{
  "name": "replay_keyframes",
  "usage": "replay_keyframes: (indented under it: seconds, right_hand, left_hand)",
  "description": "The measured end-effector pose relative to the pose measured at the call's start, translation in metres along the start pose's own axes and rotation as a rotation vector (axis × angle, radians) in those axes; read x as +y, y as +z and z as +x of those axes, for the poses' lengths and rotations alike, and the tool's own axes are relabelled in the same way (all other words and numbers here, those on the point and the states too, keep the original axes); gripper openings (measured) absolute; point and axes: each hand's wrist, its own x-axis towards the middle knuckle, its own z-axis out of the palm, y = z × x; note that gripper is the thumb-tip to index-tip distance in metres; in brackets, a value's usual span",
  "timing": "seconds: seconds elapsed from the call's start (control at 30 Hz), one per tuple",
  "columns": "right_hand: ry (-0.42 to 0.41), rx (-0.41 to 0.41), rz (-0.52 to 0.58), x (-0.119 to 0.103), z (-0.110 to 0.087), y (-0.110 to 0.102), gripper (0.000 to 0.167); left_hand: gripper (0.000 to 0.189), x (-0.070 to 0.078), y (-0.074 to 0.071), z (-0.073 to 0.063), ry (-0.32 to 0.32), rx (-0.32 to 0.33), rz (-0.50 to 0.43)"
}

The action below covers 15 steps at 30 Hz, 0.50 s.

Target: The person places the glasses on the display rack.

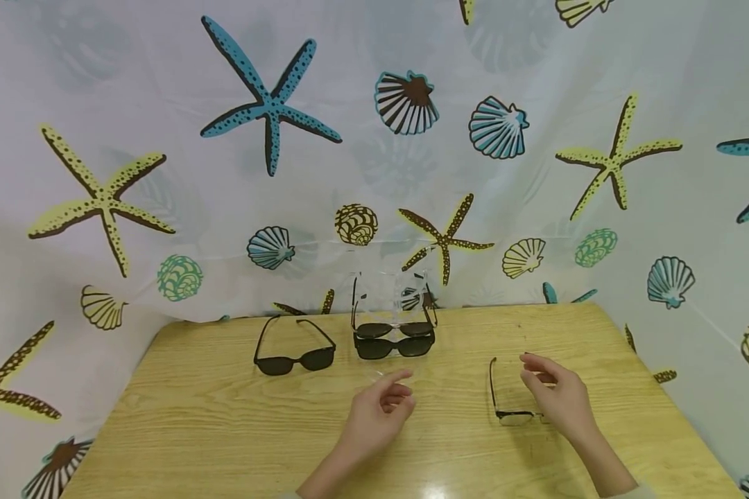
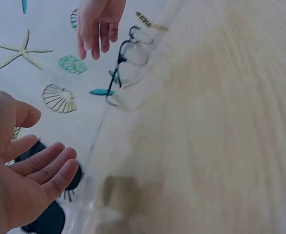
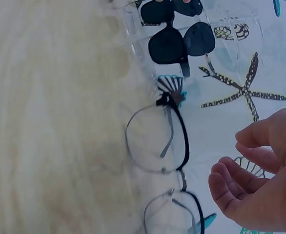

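My left hand (image 1: 377, 416) hovers over the middle of the table with fingers loosely bent and nothing in them. Dark sunglasses (image 2: 48, 217) show behind it in the left wrist view. At the right, my right hand (image 1: 558, 395) is beside clear eyeglasses (image 1: 514, 418) with a black upper rim, hiding part of them in the head view. A gap separates its relaxed fingers from the eyeglasses (image 3: 186, 131) in the right wrist view. Two pairs of sunglasses, an upper pair (image 1: 374, 330) and a lower pair (image 1: 374, 348), sit one above the other on a transparent stand (image 1: 390, 287).
Another pair of black sunglasses (image 1: 296, 364) lies with temples unfolded on the left of the wooden table (image 1: 225, 430). A white cloth (image 1: 349, 166) printed with starfish and shells hangs behind the table and along its sides.
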Motion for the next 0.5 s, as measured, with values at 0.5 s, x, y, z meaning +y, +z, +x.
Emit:
replay_keyframes:
  seconds: [0.5]
  right_hand:
    - [0.188,0.105,-0.037,0.039,-0.024,-0.03,0.043]
  left_hand:
    - [0.047,-0.002,0.077,0.01,-0.049,-0.158,-0.104]
